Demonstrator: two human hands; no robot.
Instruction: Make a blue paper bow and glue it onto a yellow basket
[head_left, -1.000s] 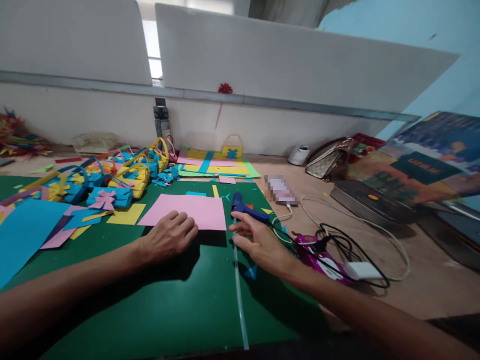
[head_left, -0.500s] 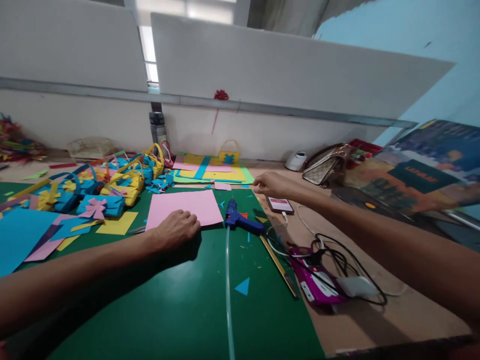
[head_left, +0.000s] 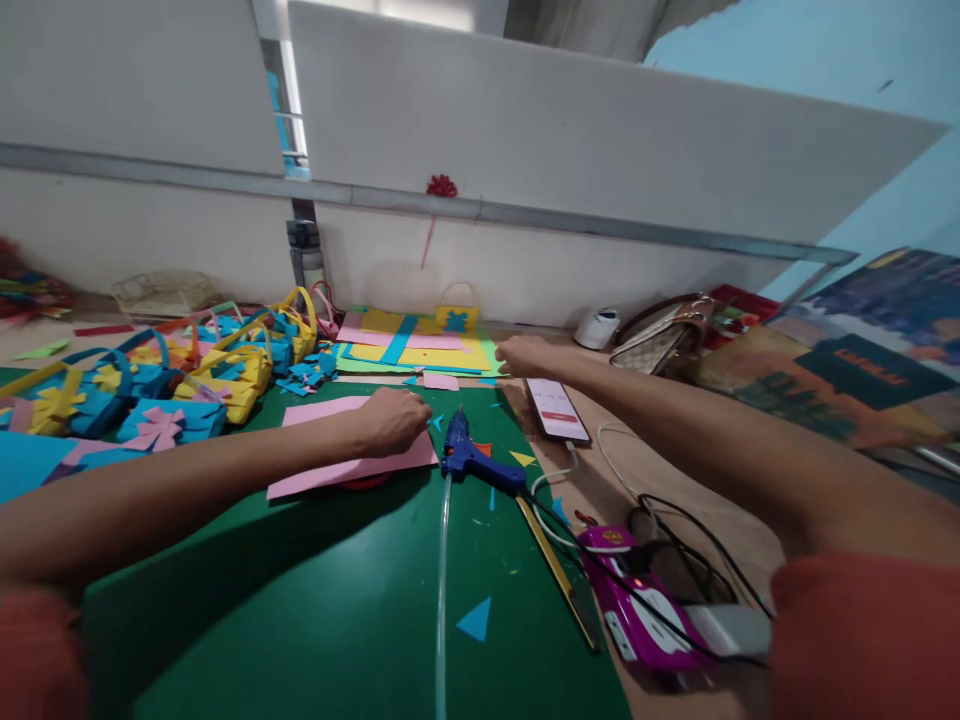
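Observation:
My left hand (head_left: 397, 420) is closed, fingers curled, over the right part of a pink paper sheet (head_left: 315, 470); whether it grips anything is hidden. Something red (head_left: 367, 482) peeks out beneath the sheet's front edge. At the right edge of a stack of coloured paper (head_left: 442, 357), my right hand (head_left: 525, 355) is closed with bent fingers, and I cannot make out anything in them. A blue glue gun (head_left: 480, 462) lies between the hands, a clear glue stick (head_left: 443, 590) trailing from its back. The phone (head_left: 556, 408) rests just in front of my right hand.
Paper bags (head_left: 180, 425) crowd the left side, with blue scraps (head_left: 307, 370) beside them. To the right are a purple power strip (head_left: 637, 600), tangled cables, and a handbag (head_left: 660, 340). A yellow-edged ruler-like strip (head_left: 555, 570) lies along the green board (head_left: 300, 620).
My left hand has moved forward and right over the pink sheet, which now sits tilted and exposes something red. My right hand has shifted slightly left, and the phone shows more fully.

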